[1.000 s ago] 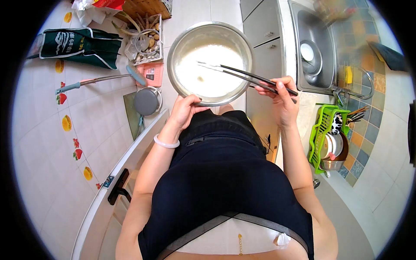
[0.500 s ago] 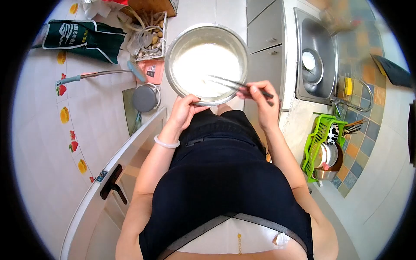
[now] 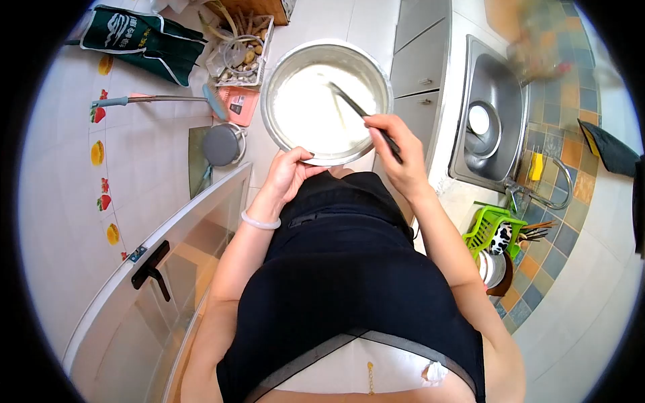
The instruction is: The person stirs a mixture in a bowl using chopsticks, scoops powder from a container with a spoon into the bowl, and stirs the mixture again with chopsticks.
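A wide metal bowl (image 3: 271, 127) is held out in front of my body, with a bright white mixture (image 3: 316, 111) inside. Its near left rim is gripped by my left hand (image 3: 290, 176), thumb on top and fingers beneath. My right hand (image 3: 401, 151) is closed around dark chopsticks (image 3: 353, 102), whose tips reach into the white mixture. Glare hides the texture of the mixture, so I cannot tell if it is liquid or powder.
On the right is a counter with a steel sink (image 3: 459, 151) holding a small bowl (image 3: 479, 119), and a green dish rack (image 3: 485, 225). To the left are a door (image 3: 158, 285), a grey-lidded pot (image 3: 220, 145), a pink dustpan (image 3: 238, 106) and a crate of vegetables (image 3: 265, 50).
The chopsticks have swung to a steeper angle, with their tips higher up in the bowl. My left hand keeps its hold on the rim. The whole view has shifted slightly.
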`<move>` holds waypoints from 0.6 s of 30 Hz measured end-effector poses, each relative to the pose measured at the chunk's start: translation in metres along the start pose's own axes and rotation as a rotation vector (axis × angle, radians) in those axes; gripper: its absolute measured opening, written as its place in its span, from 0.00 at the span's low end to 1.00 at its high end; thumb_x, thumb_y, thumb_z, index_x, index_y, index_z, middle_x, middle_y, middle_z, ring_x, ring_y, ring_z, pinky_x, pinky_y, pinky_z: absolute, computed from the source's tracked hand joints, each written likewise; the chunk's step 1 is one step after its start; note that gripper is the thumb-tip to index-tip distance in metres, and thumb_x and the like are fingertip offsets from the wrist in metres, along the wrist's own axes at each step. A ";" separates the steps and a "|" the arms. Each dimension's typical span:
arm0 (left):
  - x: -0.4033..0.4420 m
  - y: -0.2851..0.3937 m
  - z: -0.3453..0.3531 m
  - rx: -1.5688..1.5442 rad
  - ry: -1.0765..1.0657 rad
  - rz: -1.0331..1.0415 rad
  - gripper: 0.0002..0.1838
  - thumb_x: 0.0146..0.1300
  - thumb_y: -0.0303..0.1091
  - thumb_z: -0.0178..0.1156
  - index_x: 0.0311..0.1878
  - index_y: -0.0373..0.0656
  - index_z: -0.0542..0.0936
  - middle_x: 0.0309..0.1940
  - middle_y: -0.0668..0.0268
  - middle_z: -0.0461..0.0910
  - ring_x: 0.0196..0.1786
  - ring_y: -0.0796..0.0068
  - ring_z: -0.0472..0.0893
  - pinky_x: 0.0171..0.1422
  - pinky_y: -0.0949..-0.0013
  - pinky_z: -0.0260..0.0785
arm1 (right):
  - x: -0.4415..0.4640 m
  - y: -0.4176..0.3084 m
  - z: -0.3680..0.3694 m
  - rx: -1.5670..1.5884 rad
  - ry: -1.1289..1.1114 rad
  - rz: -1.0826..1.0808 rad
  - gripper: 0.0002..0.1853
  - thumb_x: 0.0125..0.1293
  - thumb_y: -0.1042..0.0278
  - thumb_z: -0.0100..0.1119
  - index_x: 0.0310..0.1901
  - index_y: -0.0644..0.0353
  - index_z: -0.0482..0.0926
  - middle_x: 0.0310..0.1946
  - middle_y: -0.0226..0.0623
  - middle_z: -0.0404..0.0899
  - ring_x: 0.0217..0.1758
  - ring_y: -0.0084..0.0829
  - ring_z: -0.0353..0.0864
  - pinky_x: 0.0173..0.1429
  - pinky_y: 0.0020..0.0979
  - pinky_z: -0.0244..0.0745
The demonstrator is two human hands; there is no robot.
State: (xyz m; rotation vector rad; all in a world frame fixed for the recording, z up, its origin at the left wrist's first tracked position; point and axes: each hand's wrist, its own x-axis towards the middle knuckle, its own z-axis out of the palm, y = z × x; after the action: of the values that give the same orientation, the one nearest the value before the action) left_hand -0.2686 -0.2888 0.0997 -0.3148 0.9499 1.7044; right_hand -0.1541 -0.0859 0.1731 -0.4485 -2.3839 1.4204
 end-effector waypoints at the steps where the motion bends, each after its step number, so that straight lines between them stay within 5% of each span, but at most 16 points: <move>1: 0.002 -0.001 0.002 0.008 0.011 0.021 0.18 0.66 0.22 0.44 0.54 0.16 0.69 0.51 0.41 0.78 0.49 0.54 0.84 0.53 0.58 0.84 | -0.006 0.003 -0.010 -0.063 0.025 -0.025 0.09 0.68 0.76 0.57 0.48 0.64 0.79 0.42 0.44 0.81 0.44 0.40 0.83 0.48 0.31 0.76; 10: 0.019 -0.018 0.016 -0.010 0.007 0.063 0.17 0.67 0.22 0.45 0.53 0.17 0.70 0.51 0.41 0.78 0.49 0.54 0.84 0.55 0.57 0.83 | -0.017 -0.005 -0.012 -0.059 -0.322 -0.168 0.12 0.67 0.72 0.58 0.52 0.60 0.78 0.47 0.44 0.82 0.48 0.46 0.83 0.51 0.39 0.79; 14: 0.016 -0.016 0.035 -0.023 0.030 0.063 0.17 0.66 0.22 0.45 0.54 0.17 0.70 0.51 0.41 0.78 0.49 0.54 0.84 0.54 0.58 0.83 | 0.005 0.022 -0.028 -0.210 -0.110 -0.208 0.15 0.67 0.73 0.57 0.55 0.57 0.78 0.48 0.46 0.81 0.49 0.45 0.83 0.51 0.38 0.79; 18: 0.021 -0.019 0.038 0.052 0.071 0.113 0.17 0.66 0.21 0.45 0.53 0.16 0.69 0.50 0.41 0.78 0.49 0.53 0.84 0.53 0.58 0.84 | -0.023 0.011 -0.069 -0.333 -0.190 -0.096 0.15 0.66 0.73 0.58 0.55 0.57 0.79 0.48 0.45 0.82 0.49 0.44 0.83 0.51 0.38 0.80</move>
State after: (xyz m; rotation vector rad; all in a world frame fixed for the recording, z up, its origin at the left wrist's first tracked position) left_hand -0.2494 -0.2458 0.1022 -0.2932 1.0800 1.7774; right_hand -0.1026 -0.0363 0.1913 -0.2834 -2.7690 1.0689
